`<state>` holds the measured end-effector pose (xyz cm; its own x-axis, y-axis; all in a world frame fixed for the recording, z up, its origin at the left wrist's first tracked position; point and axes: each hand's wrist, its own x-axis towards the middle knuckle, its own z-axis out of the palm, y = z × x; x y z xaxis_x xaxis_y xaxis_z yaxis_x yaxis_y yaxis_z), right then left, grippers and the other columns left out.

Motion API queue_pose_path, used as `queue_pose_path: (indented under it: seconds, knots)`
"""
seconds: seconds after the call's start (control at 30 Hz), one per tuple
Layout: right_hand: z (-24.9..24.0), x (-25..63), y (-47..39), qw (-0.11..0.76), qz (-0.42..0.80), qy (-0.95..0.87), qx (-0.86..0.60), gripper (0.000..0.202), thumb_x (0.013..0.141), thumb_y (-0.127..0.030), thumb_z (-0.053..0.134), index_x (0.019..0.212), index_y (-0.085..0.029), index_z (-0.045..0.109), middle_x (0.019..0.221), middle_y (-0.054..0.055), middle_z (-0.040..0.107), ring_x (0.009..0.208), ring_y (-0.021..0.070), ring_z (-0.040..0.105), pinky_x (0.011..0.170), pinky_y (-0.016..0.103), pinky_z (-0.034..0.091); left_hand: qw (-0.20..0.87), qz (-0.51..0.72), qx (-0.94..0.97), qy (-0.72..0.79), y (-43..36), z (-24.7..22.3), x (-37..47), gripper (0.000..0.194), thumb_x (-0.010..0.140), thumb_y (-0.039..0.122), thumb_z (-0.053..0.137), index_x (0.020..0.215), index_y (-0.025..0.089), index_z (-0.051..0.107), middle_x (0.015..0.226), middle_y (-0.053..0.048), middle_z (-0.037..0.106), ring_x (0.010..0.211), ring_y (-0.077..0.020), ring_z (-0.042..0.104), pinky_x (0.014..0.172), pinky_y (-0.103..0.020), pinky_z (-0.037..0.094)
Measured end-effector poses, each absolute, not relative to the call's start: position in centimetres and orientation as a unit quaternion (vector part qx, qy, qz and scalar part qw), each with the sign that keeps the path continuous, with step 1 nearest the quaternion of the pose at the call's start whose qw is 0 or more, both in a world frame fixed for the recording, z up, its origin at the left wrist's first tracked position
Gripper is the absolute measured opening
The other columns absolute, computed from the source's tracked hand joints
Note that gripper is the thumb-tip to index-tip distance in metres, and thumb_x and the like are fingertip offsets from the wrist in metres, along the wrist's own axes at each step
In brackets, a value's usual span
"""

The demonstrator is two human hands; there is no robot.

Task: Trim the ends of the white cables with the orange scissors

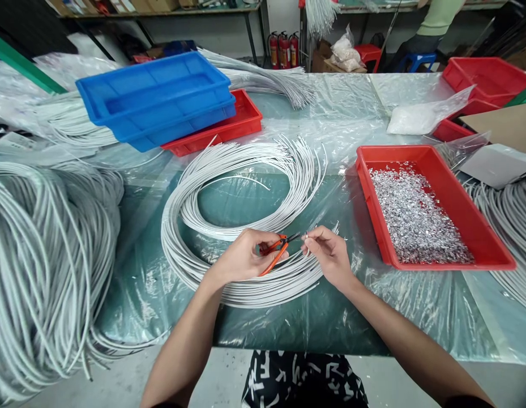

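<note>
My left hand is closed round orange-handled pliers, whose dark jaws point right toward my other hand. My right hand pinches the end of a white cable just beyond the jaw tips; whether the jaws touch it is too small to tell. Beneath both hands lies a large coil of white cables on the plastic-covered green table. To the right of my right hand, a red tray holds many small shiny metal pieces.
Thick grey cable bundles fill the left side. Blue trays rest on a red tray at the back left. More cables and a clear bag are at the right. Another person sits far back.
</note>
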<state>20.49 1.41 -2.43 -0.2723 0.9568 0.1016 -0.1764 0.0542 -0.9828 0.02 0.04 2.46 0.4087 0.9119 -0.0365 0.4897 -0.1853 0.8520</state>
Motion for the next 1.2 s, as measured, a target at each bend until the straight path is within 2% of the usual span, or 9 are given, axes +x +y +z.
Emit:
queue_pose_path:
  seconds: [0.13,0.27,0.47,0.57,0.67,0.97,1.2]
  knots:
    - [-2.2,20.5,1.3,0.471,0.602,-0.543,-0.348,0.025,0.087,-0.043,0.066,0.084,-0.019,0.065,0.068,0.0,0.062,0.062,0.0131,0.059,0.061,0.026,0.049,0.395,0.401,0.666,0.49,0.0,1.4,0.8,0.017,0.08,0.026,0.072,0.079,0.01,0.069,0.068,-0.002,0.061,0.062,-0.01,0.05,0.062,-0.021,0.043]
    - [-2.0,20.4,0.8,0.458,0.575,-0.582,-0.348,0.02,0.089,-0.038,0.063,0.085,-0.018,0.067,0.07,0.001,0.063,0.064,0.0134,0.058,0.062,0.026,0.047,0.407,0.464,0.617,0.489,0.0,0.2,1.8,0.013,0.075,0.021,0.077,0.079,0.011,0.071,0.064,0.0,0.062,0.058,-0.0085,0.051,0.063,-0.02,0.045]
    - [-1.5,20.4,0.4,0.441,0.491,-0.662,-0.354,0.019,0.092,-0.028,0.057,0.081,-0.017,0.067,0.069,0.001,0.063,0.062,0.0125,0.053,0.058,0.025,0.041,0.458,0.441,0.608,0.475,-0.4,0.5,2.4,0.012,0.074,0.02,0.079,0.076,0.01,0.073,0.063,0.0,0.064,0.057,-0.0071,0.049,0.058,-0.017,0.042]
    - [-1.5,20.5,0.5,0.439,0.48,-0.674,-0.351,0.019,0.093,-0.027,0.055,0.082,-0.017,0.067,0.072,0.002,0.063,0.064,0.0128,0.053,0.059,0.025,0.041,0.48,0.428,0.597,0.479,-0.3,1.0,2.4,0.013,0.074,0.021,0.078,0.074,0.009,0.072,0.058,0.001,0.059,0.053,-0.006,0.044,0.055,-0.017,0.039]
    - [-1.6,20.5,0.5,0.436,0.484,-0.677,-0.343,0.021,0.095,-0.028,0.053,0.082,-0.017,0.065,0.073,0.002,0.063,0.065,0.0133,0.054,0.061,0.025,0.041,0.509,0.412,0.583,0.481,-0.1,1.5,2.4,0.016,0.074,0.023,0.078,0.072,0.009,0.07,0.053,0.003,0.054,0.05,-0.0053,0.041,0.051,-0.017,0.036]
    - [-2.0,20.5,0.7,0.404,0.548,-0.656,-0.328,0.028,0.097,-0.039,0.05,0.082,-0.018,0.062,0.076,0.002,0.062,0.07,0.0142,0.055,0.066,0.026,0.041,0.574,0.358,0.561,0.477,0.2,2.2,2.0,0.02,0.072,0.024,0.077,0.069,0.01,0.064,0.051,0.005,0.051,0.047,-0.0042,0.038,0.046,-0.015,0.033]
    - [-1.7,20.7,1.2,0.321,0.576,-0.693,-0.29,0.027,0.097,-0.033,0.051,0.081,-0.016,0.064,0.075,0.002,0.063,0.07,0.0143,0.055,0.064,0.026,0.04,0.581,0.247,0.617,0.47,0.2,2.8,0.4,0.02,0.075,0.027,0.072,0.072,0.008,0.068,0.053,0.003,0.05,0.049,-0.0061,0.041,0.047,-0.017,0.036]
